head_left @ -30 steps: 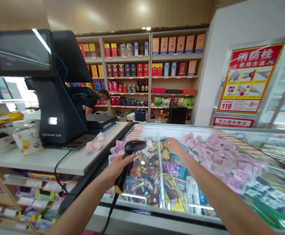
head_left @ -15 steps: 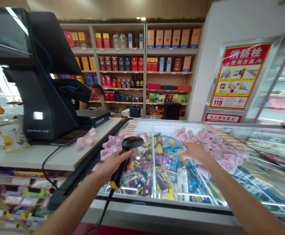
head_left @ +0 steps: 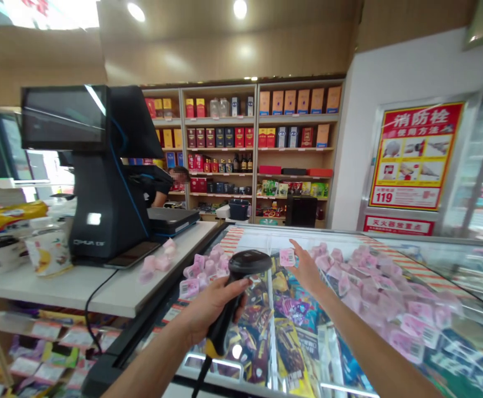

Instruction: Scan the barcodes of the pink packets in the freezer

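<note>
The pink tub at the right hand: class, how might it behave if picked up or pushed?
The pink tub is probably light: the right hand appears to pinch one edge. It may tip when pushed, as the heaped tubs lie at mixed angles. Its sides could flex, since those tubs look thin and translucent.

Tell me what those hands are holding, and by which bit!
The left hand grips the black scanner around its handle; the right hand holds a small pink package by one edge.
</note>
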